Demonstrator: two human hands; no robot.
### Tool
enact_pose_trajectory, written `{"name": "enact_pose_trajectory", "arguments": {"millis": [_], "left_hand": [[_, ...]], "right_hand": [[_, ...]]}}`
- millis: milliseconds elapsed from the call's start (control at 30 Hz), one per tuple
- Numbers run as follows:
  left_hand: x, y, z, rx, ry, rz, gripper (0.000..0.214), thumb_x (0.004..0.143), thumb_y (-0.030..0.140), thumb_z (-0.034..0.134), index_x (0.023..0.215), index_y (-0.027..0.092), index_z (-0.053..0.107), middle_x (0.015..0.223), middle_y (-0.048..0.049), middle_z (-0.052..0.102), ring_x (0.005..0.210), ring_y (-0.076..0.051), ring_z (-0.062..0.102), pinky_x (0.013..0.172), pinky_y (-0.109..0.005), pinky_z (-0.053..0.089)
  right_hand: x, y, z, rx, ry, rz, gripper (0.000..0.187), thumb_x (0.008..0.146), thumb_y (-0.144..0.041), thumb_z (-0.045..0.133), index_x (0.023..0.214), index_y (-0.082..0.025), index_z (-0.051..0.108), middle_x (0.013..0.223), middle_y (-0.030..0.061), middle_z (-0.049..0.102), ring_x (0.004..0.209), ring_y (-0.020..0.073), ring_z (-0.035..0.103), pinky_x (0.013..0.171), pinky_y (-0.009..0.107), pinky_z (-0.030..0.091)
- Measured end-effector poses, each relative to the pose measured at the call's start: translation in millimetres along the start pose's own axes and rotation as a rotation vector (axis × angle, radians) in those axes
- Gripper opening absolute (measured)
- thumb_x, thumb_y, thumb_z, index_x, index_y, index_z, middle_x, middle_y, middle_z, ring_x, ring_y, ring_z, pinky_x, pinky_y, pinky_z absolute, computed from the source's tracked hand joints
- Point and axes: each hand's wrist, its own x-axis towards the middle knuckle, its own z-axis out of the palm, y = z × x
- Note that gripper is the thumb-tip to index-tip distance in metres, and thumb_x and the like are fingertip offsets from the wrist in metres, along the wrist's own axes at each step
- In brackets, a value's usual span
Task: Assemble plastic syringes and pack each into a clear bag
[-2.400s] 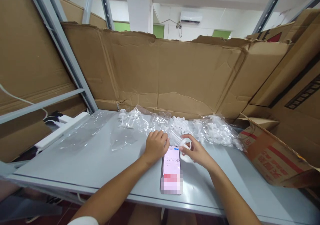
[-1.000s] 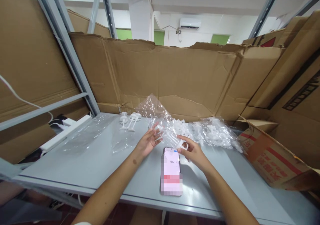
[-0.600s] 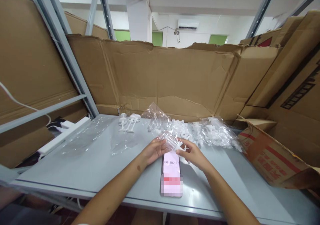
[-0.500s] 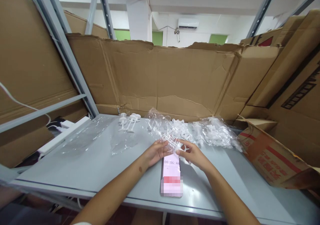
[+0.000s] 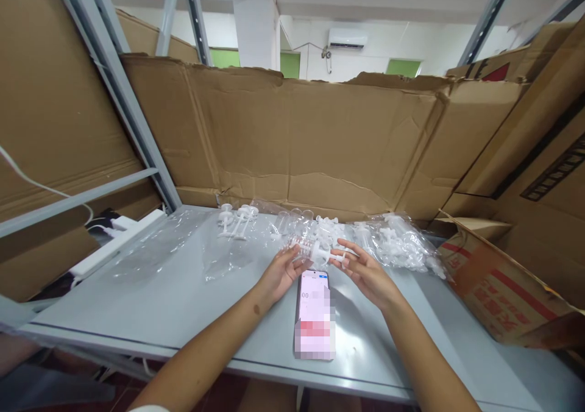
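Observation:
Over the upper end of the phone, a plastic syringe (image 5: 321, 253) with a clear barrel, a white ringed collar and a white plunger lies sideways between my hands. My left hand (image 5: 284, 270) is closed around the clear barrel. At the plunger end, my right hand (image 5: 363, 272) has its thumb and fingers on the white rod, the index finger raised. Behind them sit a heap of small white plastic parts (image 5: 326, 226) and several clear barrels (image 5: 292, 220) in thin plastic film. A phone (image 5: 314, 308) showing a timer lies flat below the hands.
White plungers (image 5: 237, 220) stand at the back left. A clear bag of white parts (image 5: 397, 241) lies at the back right. An open cardboard box (image 5: 498, 284) takes up the right side. A power strip (image 5: 119, 241) runs along the left edge; a cardboard wall (image 5: 320, 144) closes the back.
The syringe has come up level between the hands, its plunger now showing to the right. My right hand has shifted right and its fingers have spread somewhat. The film behind sits lower.

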Motion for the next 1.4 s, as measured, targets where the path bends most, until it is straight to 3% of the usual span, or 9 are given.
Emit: {"name": "enact_pose_trajectory", "arguments": {"millis": [233,400,533,767,1033,1100,1267,1333,1400], "left_hand": [[-7.7,-10.6,7.0,0.021,-0.115,-0.058,0.016,0.073,0.018,0.065,0.087,0.013,0.061,0.099,-0.0092,0.066,0.098,-0.024,0.061,0.087,-0.033,0.047],[-12.0,-19.8,10.2,0.029,-0.154,-0.07,0.018,0.075,0.015,0.063,0.092,0.013,0.061,0.107,-0.0107,0.063,0.102,-0.022,0.059,0.091,-0.033,0.044],[-14.2,-22.6,12.1,0.039,-0.151,-0.043,0.022,0.074,0.017,0.064,0.096,0.016,0.06,0.103,-0.0083,0.065,0.092,-0.019,0.062,0.09,-0.034,0.043],[-18.6,-20.2,18.0,0.074,-0.151,-0.026,0.024,0.074,0.018,0.064,0.097,0.015,0.06,0.103,-0.0084,0.065,0.096,-0.02,0.061,0.088,-0.034,0.044],[-11.8,-11.2,11.7,0.038,0.008,0.047,0.022,0.072,0.022,0.066,0.092,0.015,0.063,0.103,-0.006,0.065,0.097,-0.019,0.061,0.091,-0.03,0.042],[-11.5,-10.6,11.9,0.033,0.005,0.077,0.016,0.071,0.021,0.067,0.086,0.014,0.064,0.098,-0.0059,0.067,0.1,-0.018,0.059,0.093,-0.029,0.04],[-16.5,-12.9,17.9,0.075,-0.073,0.077,0.012,0.07,0.021,0.067,0.078,0.013,0.065,0.085,-0.005,0.068,0.084,-0.017,0.062,0.083,-0.03,0.043],[-19.7,-13.5,20.7,0.081,-0.115,0.039,0.013,0.071,0.024,0.066,0.079,0.013,0.065,0.082,-0.0048,0.067,0.077,-0.017,0.061,0.078,-0.03,0.044],[-22.9,-14.7,22.8,0.074,-0.125,0.011,0.013,0.072,0.025,0.066,0.077,0.013,0.065,0.075,-0.0033,0.066,0.071,-0.015,0.059,0.074,-0.029,0.044]], "right_hand": [[9.6,27.5,8.3,-0.174,0.185,-0.182,0.036,0.059,-0.029,0.076,0.088,-0.022,0.056,0.085,0.0022,0.064,0.083,0.018,0.063,0.083,0.036,0.046],[10.4,35.8,7.1,-0.434,0.228,-0.314,0.027,0.066,-0.034,0.07,0.088,-0.02,0.062,0.075,0.0024,0.062,0.068,0.0158,0.058,0.063,0.029,0.047],[6.5,33.2,9.1,-0.529,0.148,-0.282,0.027,0.075,-0.041,0.059,0.091,-0.021,0.066,0.072,0.0029,0.062,0.057,0.014,0.053,0.052,0.028,0.043],[-2.1,25.8,18.1,-0.71,-0.008,-0.308,0.027,0.084,-0.038,0.047,0.095,-0.024,0.068,0.076,0.0029,0.053,0.065,0.0154,0.053,0.061,0.03,0.043],[1.0,17.7,7.7,-0.609,0.408,-0.431,0.018,0.08,-0.037,0.053,0.091,-0.023,0.056,0.074,0.0011,0.052,0.067,0.0151,0.049,0.063,0.029,0.041],[3.4,18.4,4.8,-0.644,0.325,-0.325,0.024,0.076,-0.037,0.057,0.096,-0.023,0.056,0.078,0.0016,0.054,0.068,0.0155,0.05,0.063,0.029,0.041],[0.2,24.6,7.8,-0.625,-0.126,-0.044,0.052,0.068,-0.027,0.066,0.117,-0.028,0.052,0.103,0.0039,0.056,0.08,0.0167,0.055,0.069,0.031,0.045],[-2.4,28.6,11.8,-0.569,-0.208,-0.05,0.066,0.065,-0.024,0.07,0.125,-0.032,0.045,0.11,0.0038,0.055,0.086,0.0173,0.055,0.072,0.031,0.046],[-3.5,33.6,16.0,-0.524,-0.183,-0.124,0.073,0.063,-0.024,0.073,0.127,-0.035,0.042,0.122,0.0038,0.05,0.097,0.0197,0.052,0.078,0.033,0.046]]}}
